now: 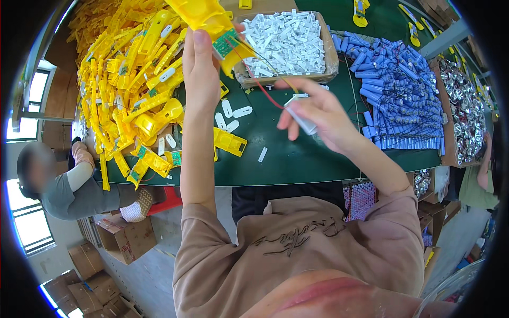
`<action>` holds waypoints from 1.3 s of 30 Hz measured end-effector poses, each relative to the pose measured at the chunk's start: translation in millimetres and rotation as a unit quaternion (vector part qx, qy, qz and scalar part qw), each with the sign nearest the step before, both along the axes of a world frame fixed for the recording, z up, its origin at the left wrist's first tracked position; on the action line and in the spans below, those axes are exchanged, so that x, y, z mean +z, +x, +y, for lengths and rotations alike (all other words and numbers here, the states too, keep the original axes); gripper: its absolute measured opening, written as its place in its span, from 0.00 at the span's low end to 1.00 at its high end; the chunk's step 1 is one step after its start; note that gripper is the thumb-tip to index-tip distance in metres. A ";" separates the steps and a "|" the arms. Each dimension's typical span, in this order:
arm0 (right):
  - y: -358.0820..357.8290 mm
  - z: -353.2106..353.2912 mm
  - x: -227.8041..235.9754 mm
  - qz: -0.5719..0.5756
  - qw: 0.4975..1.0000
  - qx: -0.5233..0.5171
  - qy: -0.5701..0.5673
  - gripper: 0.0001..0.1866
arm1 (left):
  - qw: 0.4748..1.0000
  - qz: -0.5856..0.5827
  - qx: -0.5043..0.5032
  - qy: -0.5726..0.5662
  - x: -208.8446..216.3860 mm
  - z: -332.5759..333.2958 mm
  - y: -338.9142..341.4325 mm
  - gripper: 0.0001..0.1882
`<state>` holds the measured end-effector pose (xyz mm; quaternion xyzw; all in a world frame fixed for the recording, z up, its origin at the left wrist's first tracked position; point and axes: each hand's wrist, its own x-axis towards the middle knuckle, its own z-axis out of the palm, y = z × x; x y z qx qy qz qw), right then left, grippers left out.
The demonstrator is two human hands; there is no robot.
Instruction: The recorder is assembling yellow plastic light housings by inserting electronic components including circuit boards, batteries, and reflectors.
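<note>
My left hand (203,71) is raised and closed on a yellow plastic housing (199,13), which tilts over the table. A green circuit board (225,44) sits in the housing. From it a red wire (259,82) and a darker wire run across to my right hand (321,108). Between the right hand's fingers is a pale, whitish-blue block-shaped part (305,123); the fingers hide some of it, so its kind is unclear. Below the hands, small white plastic pieces (243,112) and another yellow housing (230,142) lie on the green table (297,164).
Yellow housings (143,90) are heaped at left. A carton (333,40) of white pieces stands at the back. Blue wired cylinders (392,90) are piled at right, beside a box of shiny round parts (462,111). Another person (87,193) sits at the left; one more stands far right.
</note>
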<state>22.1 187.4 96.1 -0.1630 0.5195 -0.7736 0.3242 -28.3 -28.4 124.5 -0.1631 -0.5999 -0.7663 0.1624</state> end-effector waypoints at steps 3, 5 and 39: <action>-1.2 17.8 14.9 0.058 0.981 -0.157 0.094 0.19 | 0.995 -0.056 0.047 -0.067 -19.1 -11.8 3.1 0.24; -21.0 26.2 9.5 0.068 0.988 -0.135 -0.030 0.21 | 0.994 -0.062 0.043 -0.084 -33.6 -4.1 3.9 0.23; -65.0 26.7 -70.1 0.150 0.964 -0.207 -0.079 0.19 | 0.917 -0.273 -0.284 0.053 -107.0 46.4 39.4 0.30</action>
